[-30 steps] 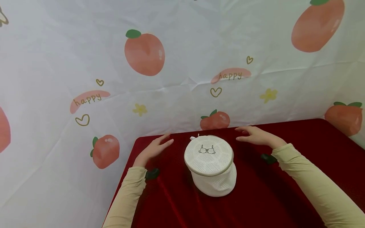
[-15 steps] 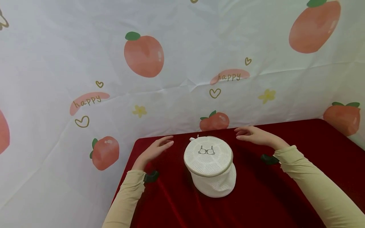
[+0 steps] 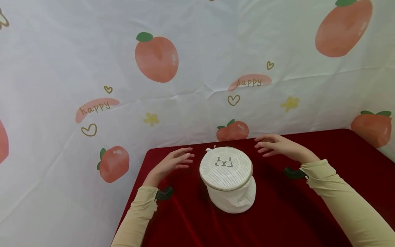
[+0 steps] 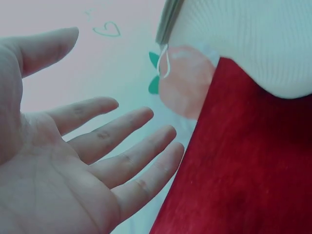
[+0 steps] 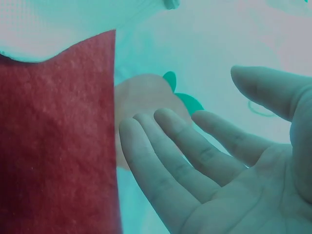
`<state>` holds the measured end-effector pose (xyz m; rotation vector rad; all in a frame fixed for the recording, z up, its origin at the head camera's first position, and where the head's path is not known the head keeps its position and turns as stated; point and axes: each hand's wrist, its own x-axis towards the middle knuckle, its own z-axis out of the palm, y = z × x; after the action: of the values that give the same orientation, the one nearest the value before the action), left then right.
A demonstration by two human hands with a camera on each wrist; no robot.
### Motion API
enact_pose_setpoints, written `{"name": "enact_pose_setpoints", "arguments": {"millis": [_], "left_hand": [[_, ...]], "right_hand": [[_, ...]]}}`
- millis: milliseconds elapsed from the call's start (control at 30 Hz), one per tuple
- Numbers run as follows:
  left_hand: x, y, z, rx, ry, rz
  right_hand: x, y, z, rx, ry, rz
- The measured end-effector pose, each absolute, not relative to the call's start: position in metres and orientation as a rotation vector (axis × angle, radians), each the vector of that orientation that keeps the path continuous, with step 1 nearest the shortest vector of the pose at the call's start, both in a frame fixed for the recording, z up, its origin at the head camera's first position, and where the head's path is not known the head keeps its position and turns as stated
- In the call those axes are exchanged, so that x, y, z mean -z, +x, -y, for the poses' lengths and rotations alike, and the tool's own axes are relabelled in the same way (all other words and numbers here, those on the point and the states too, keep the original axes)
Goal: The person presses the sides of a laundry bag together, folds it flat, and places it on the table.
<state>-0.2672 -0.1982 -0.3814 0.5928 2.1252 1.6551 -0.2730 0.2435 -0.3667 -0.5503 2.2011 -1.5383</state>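
The head view looks forward and down from above at the red counter (image 3: pixel 308 212) and the printed backdrop (image 3: pixel 197 68). Each wrist view sits very near its own palm (facing inward), and all three share the white mesh bag (image 3: pixel 228 181).

Makeshift home setup, fruit-print backdrop sheet (image 3: pixel 191 68), red velvet tabletop (image 3: pixel 308 212)

The round laundry bag (image 3: pixel 227 178) is white mesh cloth, matt and finely perforated, with a smooth band of zipper tape around its lid. Under the bag, the tablecloth (image 3: pixel 277 216) is deep red velvet-like fabric with a soft sheen. Behind the bag, the backdrop (image 3: pixel 197 68) is thin, creased, printed sheeting, faintly glossy.
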Motion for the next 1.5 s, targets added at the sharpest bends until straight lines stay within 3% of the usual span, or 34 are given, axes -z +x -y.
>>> {"name": "enact_pose_setpoints", "arguments": {"millis": [933, 1500], "left_hand": [[0.386, -0.243, 0.168, -1.84, 0.279, -1.828], [0.39, -0.24, 0.156, -1.899, 0.279, -1.734]], "right_hand": [[0.383, -0.249, -0.219, 1.748, -0.488, -1.91], [0.383, -0.237, -0.204, 1.84, -0.441, -1.829]]}}
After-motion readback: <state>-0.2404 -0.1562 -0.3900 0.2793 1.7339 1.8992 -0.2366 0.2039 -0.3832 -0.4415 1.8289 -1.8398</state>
